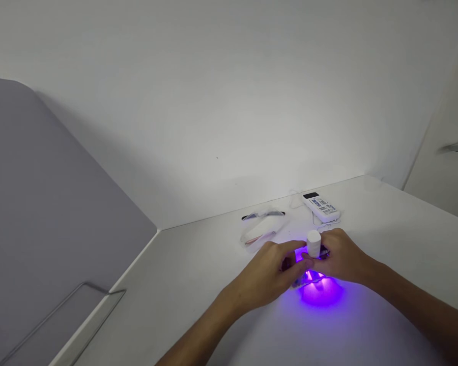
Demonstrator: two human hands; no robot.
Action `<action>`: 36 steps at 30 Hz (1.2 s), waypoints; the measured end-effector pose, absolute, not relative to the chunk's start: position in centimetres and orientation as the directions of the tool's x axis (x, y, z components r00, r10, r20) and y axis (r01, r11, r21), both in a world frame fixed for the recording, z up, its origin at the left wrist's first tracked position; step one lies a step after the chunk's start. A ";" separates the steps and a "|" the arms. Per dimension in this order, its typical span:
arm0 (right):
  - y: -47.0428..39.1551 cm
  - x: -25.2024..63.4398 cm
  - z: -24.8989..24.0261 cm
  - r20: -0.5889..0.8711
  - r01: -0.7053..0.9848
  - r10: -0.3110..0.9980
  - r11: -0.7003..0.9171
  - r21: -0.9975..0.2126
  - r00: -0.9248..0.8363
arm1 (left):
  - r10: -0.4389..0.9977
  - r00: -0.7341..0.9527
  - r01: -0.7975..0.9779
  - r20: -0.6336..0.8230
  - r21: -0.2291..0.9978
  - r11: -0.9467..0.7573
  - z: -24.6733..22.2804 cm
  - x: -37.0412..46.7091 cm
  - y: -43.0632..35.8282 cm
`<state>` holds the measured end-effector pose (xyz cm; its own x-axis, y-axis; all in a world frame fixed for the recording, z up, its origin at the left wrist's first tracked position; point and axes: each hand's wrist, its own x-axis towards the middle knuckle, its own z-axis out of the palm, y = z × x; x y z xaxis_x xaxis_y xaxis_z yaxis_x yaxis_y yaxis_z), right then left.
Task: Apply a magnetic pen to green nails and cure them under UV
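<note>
A small white cylinder (pixel 313 244) stands upright between my hands, low over the table. Below it, bright violet light (pixel 321 294) spreads over the white surface and shows between my fingers. My left hand (pixel 280 267) is closed on the left side of a small thing lit violet, whose kind I cannot make out. From the other side my right hand (pixel 339 254) curls in, its thumb reaching under the cylinder toward my left fingers. Its fingers are closed too, around a part that is mostly hidden.
Behind my hands, a white power bank (pixel 322 207) with a dark end and printed label lies by a thin white cable. Left of it are a clear plastic packet (pixel 259 236) and a dark-edged clear piece (pixel 263 214). A bent metal wire frame (pixel 86 284) stands at the table's left edge.
</note>
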<state>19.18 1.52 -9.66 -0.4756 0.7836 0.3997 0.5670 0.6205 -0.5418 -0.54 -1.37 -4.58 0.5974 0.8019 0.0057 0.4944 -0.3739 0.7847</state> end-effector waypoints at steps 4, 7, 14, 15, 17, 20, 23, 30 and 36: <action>1.4 19.0 -9.6 0.385 0.578 0.804 0.594 -0.559 -0.453 | 0.800 0.600 0.506 -0.012 0.780 -0.369 -4.8 -0.6 -1.4; 1.4 18.9 -9.6 0.375 0.584 0.822 0.569 -0.579 -0.430 | 0.803 0.596 0.509 0.000 0.774 -0.378 -5.0 -0.5 -1.4; 1.6 18.8 -9.6 0.385 0.583 0.830 0.558 -0.590 -0.405 | 0.810 0.586 0.513 0.016 0.767 -0.386 -5.4 -0.3 -1.3; 1.6 18.8 -9.6 0.376 0.582 0.833 0.553 -0.597 -0.406 | 0.811 0.585 0.511 0.016 0.769 -0.384 -5.5 -0.3 -1.3; 1.6 18.8 -9.6 0.367 0.576 0.839 0.543 -0.611 -0.401 | 0.812 0.583 0.506 0.021 0.773 -0.384 -5.7 -0.2 -1.3; 1.5 18.7 -9.4 0.356 0.576 0.849 0.526 -0.626 -0.389 | 0.811 0.584 0.504 0.027 0.772 -0.388 -5.7 -0.2 -1.4; 1.5 18.6 -9.3 0.346 0.567 0.848 0.527 -0.633 -0.401 | 0.811 0.585 0.512 0.017 0.768 -0.385 -5.4 -0.2 -1.5; 1.4 18.6 -9.4 0.384 0.568 0.825 0.564 -0.599 -0.414 | 0.785 0.619 0.487 0.003 0.783 -0.386 -4.5 -0.4 -1.6; 1.4 18.6 -9.4 0.419 0.568 0.814 0.581 -0.583 -0.403 | 0.786 0.619 0.464 0.013 0.801 -0.379 -4.5 -0.3 -1.6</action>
<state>18.61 1.42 -9.41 -0.4027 0.8138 0.4191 0.5680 0.5812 -0.5827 -0.26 -1.64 -4.51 0.6187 0.7856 0.0133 0.4641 -0.3790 0.8006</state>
